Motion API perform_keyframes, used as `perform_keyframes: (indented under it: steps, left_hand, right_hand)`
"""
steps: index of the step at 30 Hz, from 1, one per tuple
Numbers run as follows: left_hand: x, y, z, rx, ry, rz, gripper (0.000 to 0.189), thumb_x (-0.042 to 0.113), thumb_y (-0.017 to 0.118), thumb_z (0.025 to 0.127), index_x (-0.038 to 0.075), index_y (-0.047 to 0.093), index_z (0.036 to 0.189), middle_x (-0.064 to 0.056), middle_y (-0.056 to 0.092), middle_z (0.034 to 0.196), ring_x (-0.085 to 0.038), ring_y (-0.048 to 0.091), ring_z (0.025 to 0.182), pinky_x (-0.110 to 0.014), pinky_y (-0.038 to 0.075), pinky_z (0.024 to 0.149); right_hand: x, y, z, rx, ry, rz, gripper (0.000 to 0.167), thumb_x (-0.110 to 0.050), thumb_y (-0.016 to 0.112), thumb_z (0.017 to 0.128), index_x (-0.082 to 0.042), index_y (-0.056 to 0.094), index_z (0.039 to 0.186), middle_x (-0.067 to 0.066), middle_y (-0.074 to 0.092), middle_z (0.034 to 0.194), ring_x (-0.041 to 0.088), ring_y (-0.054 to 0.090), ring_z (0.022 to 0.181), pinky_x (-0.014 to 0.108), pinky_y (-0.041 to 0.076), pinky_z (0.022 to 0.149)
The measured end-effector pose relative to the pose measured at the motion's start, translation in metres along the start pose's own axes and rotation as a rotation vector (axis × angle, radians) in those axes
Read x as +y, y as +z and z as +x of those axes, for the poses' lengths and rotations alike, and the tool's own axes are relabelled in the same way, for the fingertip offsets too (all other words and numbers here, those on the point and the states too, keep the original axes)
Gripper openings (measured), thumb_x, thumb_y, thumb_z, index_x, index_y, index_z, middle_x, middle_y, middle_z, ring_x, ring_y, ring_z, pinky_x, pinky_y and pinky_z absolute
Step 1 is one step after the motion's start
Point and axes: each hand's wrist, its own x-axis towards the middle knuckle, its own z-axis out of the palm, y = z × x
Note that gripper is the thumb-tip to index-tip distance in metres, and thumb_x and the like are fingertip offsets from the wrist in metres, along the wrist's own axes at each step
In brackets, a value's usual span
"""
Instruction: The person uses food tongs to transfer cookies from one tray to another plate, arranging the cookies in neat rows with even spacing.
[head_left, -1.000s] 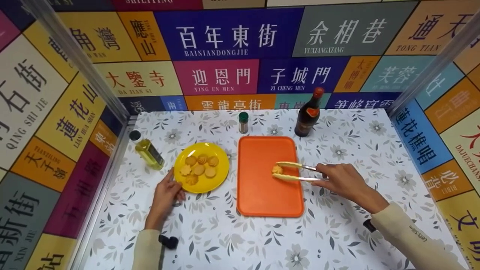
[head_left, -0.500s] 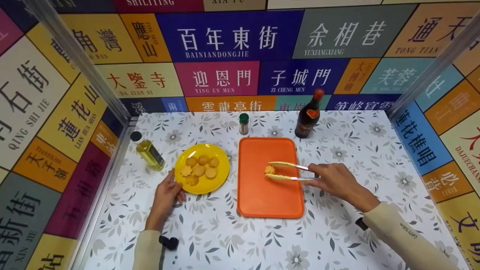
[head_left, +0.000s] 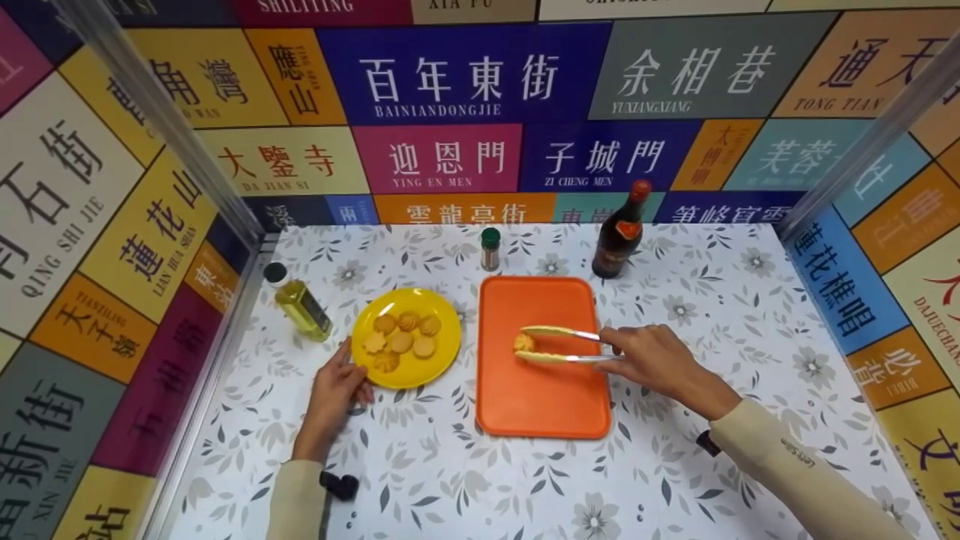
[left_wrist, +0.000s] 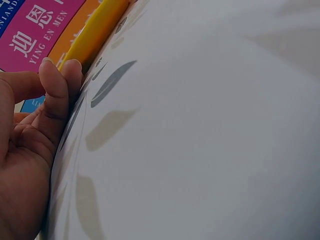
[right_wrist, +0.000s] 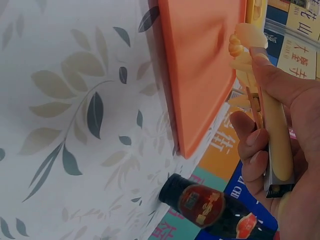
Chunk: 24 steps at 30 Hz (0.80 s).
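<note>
In the head view, my right hand (head_left: 656, 362) grips a pair of tongs (head_left: 559, 358) with pale yellow tips and metal arms. A small ridged cookie (head_left: 523, 343) is pinched between the tips, over the orange tray (head_left: 540, 401). The right wrist view shows fingers and thumb wrapped around the tongs (right_wrist: 275, 125), with the cookie (right_wrist: 235, 46) at the far end. On the left, my left hand (head_left: 336, 390) holds the lower left rim of a yellow plate (head_left: 427, 373), its fingers bent at the edge. Several cookies (head_left: 402, 342) of different shapes lie on that plate.
An oil bottle (head_left: 301, 306) stands left of the plate. Behind the tray are a green-capped shaker (head_left: 490, 250) and a dark bottle (head_left: 619, 238) with a red top. Printed panels (head_left: 457, 82) wall in the back and both sides of the floral-patterned table (head_left: 450, 487).
My right hand has carried the tongs and cookie leftward across the orange tray, from its right part to left of its middle. My left hand has stayed at the plate.
</note>
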Motion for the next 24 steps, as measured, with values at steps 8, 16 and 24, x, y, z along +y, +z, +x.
perform_keyframes:
  steps: [8, 16, 24]
  left_hand:
    - [-0.001, 0.0, -0.001, -0.004, 0.013, 0.004, 0.071, 0.009, 0.059, 0.113, 0.02, 0.028, 0.176, -0.028, 0.07, 0.084, -0.025, 0.065, 0.061, -0.032, 0.059, 0.056]
    - [-0.001, 0.0, -0.001, 0.002, 0.032, 0.03, 0.072, 0.006, 0.058, 0.113, 0.016, 0.026, 0.177, -0.027, 0.072, 0.085, -0.024, 0.067, 0.061, -0.031, 0.06, 0.057]
    - [0.0, 0.0, -0.002, -0.009, 0.036, 0.007, 0.071, 0.007, 0.057, 0.113, 0.015, 0.026, 0.177, -0.027, 0.071, 0.082, -0.025, 0.066, 0.06, -0.031, 0.059, 0.056]
  right_hand:
    - [-0.007, 0.001, 0.011, -0.012, -0.027, -0.001, 0.033, -0.037, 0.092, 0.092, -0.016, 0.07, 0.105, -0.001, 0.074, 0.08, 0.017, 0.066, 0.064, 0.031, 0.051, 0.056]
    - [-0.013, 0.001, 0.024, 0.024, -0.077, -0.013, 0.034, -0.041, 0.092, 0.091, -0.016, 0.069, 0.099, -0.002, 0.073, 0.079, 0.018, 0.068, 0.063, 0.032, 0.051, 0.054]
    - [-0.019, 0.002, 0.038, 0.036, -0.11, -0.013, 0.036, -0.038, 0.094, 0.09, -0.015, 0.067, 0.098, 0.0, 0.072, 0.077, 0.018, 0.066, 0.061, 0.031, 0.048, 0.051]
